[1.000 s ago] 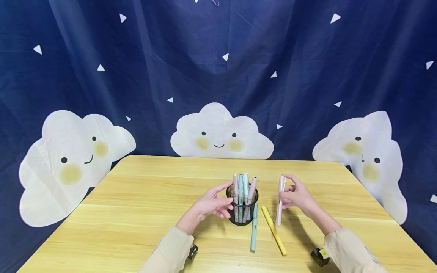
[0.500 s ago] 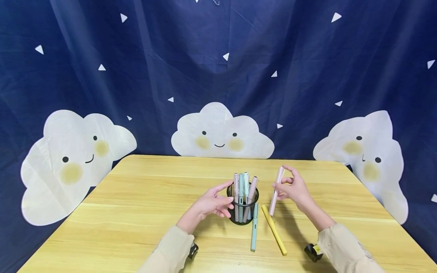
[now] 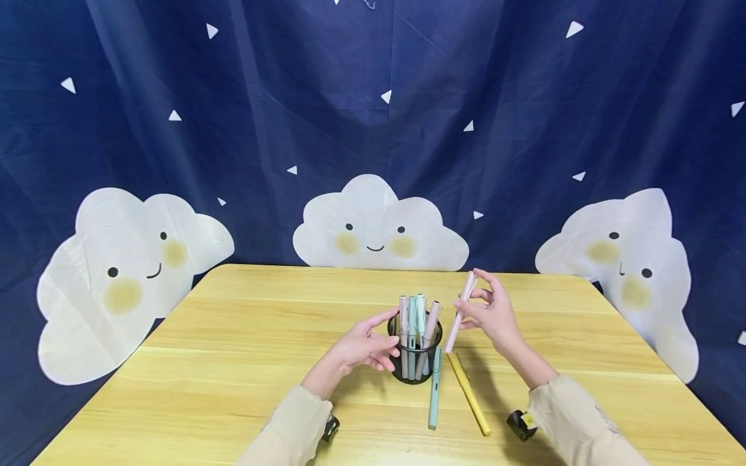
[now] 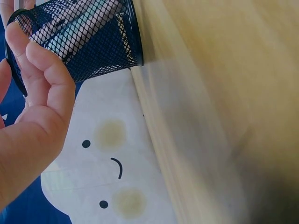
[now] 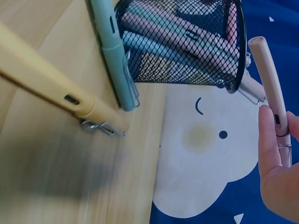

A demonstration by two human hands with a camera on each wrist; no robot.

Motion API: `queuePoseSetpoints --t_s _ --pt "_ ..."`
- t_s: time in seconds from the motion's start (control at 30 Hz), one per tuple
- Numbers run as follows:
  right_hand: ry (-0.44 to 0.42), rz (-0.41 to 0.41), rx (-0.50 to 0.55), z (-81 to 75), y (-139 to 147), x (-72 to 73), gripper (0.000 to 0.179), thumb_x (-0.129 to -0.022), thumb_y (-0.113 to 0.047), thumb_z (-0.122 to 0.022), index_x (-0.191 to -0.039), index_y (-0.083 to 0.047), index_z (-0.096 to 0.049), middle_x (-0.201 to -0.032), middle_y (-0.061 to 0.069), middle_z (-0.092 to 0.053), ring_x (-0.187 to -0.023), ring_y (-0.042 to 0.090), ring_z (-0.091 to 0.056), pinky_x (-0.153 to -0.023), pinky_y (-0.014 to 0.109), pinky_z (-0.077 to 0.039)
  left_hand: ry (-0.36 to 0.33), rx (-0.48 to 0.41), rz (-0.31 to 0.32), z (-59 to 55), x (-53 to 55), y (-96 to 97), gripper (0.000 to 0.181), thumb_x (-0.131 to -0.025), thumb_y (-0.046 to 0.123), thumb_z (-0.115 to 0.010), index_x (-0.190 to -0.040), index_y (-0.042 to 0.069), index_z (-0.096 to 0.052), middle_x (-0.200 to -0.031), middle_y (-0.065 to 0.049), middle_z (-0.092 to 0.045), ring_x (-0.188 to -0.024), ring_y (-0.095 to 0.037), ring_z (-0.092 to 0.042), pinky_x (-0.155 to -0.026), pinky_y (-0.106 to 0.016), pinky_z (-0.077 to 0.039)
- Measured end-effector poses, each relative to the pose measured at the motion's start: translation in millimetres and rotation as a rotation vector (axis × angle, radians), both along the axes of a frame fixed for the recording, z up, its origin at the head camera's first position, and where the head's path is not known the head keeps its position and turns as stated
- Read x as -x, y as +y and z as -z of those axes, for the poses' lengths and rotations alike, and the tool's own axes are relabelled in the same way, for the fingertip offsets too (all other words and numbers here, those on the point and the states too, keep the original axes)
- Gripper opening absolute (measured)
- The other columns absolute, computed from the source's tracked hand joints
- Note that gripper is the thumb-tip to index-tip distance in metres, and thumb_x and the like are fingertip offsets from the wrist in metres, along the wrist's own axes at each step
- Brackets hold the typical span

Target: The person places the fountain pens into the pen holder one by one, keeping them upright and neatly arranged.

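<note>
A black mesh pen holder [image 3: 415,362] stands upright on the table with several pink and pale blue-green pens [image 3: 412,317] inside. My left hand [image 3: 362,345] grips it at the left side of the rim; in the left wrist view its bent fingers [image 4: 46,70] lie against the mesh. To the right, my right hand [image 3: 489,314] pinches a capped pink pen [image 3: 459,317] near its upper end. That pen tilts, its lower end toward the holder, clear of the rim. In the right wrist view the pink pen [image 5: 268,79] points up beside the holder [image 5: 182,46].
A blue-green pen [image 3: 434,391] lies on the wooden table [image 3: 233,375] just in front of the holder. Right of it lies a yellow pen [image 3: 469,396], its clip end toward the back. A dark blue curtain [image 3: 384,116] with printed clouds hangs behind the table.
My right hand has lifted the pink pen and moved it left toward the pen holder, and the pen tilts more. My left hand and the holder have stayed in place.
</note>
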State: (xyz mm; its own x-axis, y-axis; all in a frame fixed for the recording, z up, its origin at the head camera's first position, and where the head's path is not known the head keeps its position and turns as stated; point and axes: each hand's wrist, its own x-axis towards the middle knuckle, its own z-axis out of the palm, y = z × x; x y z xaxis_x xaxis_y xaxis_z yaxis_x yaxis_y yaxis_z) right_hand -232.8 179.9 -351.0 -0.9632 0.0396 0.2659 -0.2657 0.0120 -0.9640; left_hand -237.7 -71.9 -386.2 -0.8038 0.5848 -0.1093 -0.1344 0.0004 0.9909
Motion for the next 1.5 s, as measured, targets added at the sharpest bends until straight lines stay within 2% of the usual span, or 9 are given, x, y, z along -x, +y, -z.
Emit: queuePoseSetpoints --t_s 0.17,0.43,0.7,0.9,1.3,1.5 --pt "-0.003 -0.019 0.011 -1.5 -7 0.1 0.07 -0.076 0.012 -0.061 -0.134 -0.005 -0.026 -0.083 0.007 -0.053 -0.059 0.012 -0.062 -0.05 0.036 -0.054 -0.001 -0.003 -0.001 -0.1 -0.6 -0.2 0.066 -0.086 0.01 -0.058 -0.142 0.018 -0.024 -0.081 -0.017 -0.063 -0.053 -0.016 -0.06 -0.049 -0.022 -0.049" --pt "0.002 -0.023 0.035 -3.9 -18 1.4 0.073 -0.075 0.014 -0.061 -0.136 -0.006 -0.026 -0.09 0.013 -0.053 -0.064 0.012 -0.062 -0.053 0.038 -0.054 0.0 -0.007 0.007 1.1 -0.4 -0.6 0.067 -0.086 0.01 -0.058 -0.143 0.018 -0.023 -0.08 -0.016 -0.064 -0.053 -0.016 -0.061 -0.05 -0.022 -0.049" --pt "0.004 -0.013 0.059 -3.2 -27 2.0 0.074 -0.074 0.017 -0.059 -0.136 -0.006 -0.025 -0.088 0.005 -0.055 -0.066 0.012 -0.062 -0.054 0.038 -0.054 0.003 -0.019 0.009 1.4 -0.3 -1.2 0.067 -0.086 0.009 -0.058 -0.143 0.017 -0.022 -0.079 -0.015 -0.064 -0.053 -0.016 -0.06 -0.05 -0.022 -0.049" --pt "0.016 -0.001 0.073 -2.1 -32 2.1 0.074 -0.073 0.017 -0.059 -0.135 -0.006 -0.025 -0.088 0.004 -0.056 -0.064 0.011 -0.062 -0.055 0.039 -0.054 -0.007 -0.019 -0.007 2.0 -0.5 -0.7 0.068 -0.085 0.009 -0.059 -0.142 0.018 -0.024 -0.08 -0.016 -0.064 -0.053 -0.017 -0.061 -0.049 -0.022 -0.05" --pt "0.042 0.031 -0.002 2.2 -43 0.6 0.077 -0.073 0.014 -0.063 -0.137 -0.01 -0.026 -0.093 0.018 -0.049 -0.058 0.01 -0.059 -0.051 0.037 -0.054 -0.004 -0.023 0.009 1.4 0.1 -1.3 0.068 -0.086 0.011 -0.059 -0.143 0.017 -0.022 -0.08 -0.017 -0.063 -0.052 -0.016 -0.06 -0.049 -0.021 -0.049" --pt "0.094 0.065 -0.117 5.6 -48 -2.4 0.077 -0.072 0.012 -0.065 -0.136 -0.009 -0.028 -0.09 0.019 -0.047 -0.054 0.009 -0.056 -0.045 0.031 -0.052 0.001 -0.018 0.002 1.1 0.3 -0.9 0.067 -0.086 0.011 -0.058 -0.143 0.018 -0.023 -0.084 -0.023 -0.062 -0.052 -0.016 -0.06 -0.048 -0.022 -0.049"
